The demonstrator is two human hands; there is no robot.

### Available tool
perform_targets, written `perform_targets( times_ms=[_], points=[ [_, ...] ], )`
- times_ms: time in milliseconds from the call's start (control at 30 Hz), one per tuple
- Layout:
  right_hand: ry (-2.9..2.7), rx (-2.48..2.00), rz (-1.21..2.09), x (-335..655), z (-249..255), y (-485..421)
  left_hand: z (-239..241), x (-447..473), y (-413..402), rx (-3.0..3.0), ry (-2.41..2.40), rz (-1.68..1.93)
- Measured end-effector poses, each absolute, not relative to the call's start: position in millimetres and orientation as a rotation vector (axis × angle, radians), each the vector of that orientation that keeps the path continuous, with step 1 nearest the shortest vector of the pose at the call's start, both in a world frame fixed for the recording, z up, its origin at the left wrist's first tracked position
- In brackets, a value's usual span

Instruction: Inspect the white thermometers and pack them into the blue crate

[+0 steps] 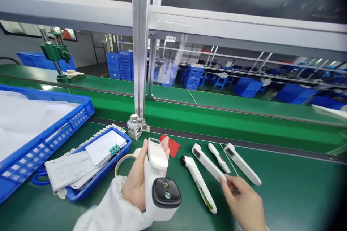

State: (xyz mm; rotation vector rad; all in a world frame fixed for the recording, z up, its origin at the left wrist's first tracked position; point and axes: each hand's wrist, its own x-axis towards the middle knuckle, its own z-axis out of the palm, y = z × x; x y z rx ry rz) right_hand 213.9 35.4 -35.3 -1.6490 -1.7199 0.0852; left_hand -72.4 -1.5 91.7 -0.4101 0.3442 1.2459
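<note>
My left hand (135, 189) is closed around white handheld thermometers. One has a black sensor face (166, 192) with two round lenses turned toward me; a slimmer white thermometer (157, 156) with a small display lies above it in the palm. My right hand (242, 200) pinches the near end of a white stick thermometer (206, 161) with a dark display, its far end pointing away. To its left lies a thermometer with a black tip (199, 180), its handle open and green inside. On the right are a smaller white thermometer (219, 157) and a longer one (242, 163).
A blue basket (101, 166) with papers and a green clip stands left, beside a tape roll (123, 160). Behind it is a larger blue crate (62, 130). Small metal-topped bottles (135, 126) stand by the upright post (139, 61). A red card (172, 146) lies behind my left hand.
</note>
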Motion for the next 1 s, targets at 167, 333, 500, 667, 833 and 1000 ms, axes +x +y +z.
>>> perform_targets(
  times_ms=[167, 333, 500, 667, 833, 1000],
  points=[
    [-1.821, -1.614, 0.03, 217, -49, 30, 95, -63, -12, -0.427, 0.372, 1.192],
    [-1.684, -1.365, 0.015, 183, -9, -8, 99, -51, -14, -0.419, 0.455, 1.2],
    [-1.71, -0.856, 0.539, 138, 43, -55, 91, -37, -11, -0.269, 0.502, 1.152],
    [-1.754, -0.809, 0.572, 119, 56, -59, 82, -27, -10, -0.117, 0.498, 1.047],
    [-1.789, -0.827, 0.564, 124, 53, -52, 82, -24, -10, -0.121, 0.514, 1.118],
    [-1.756, -0.807, 0.544, 135, 37, -55, 90, -19, -5, -0.042, 0.587, 1.243]
  ],
)
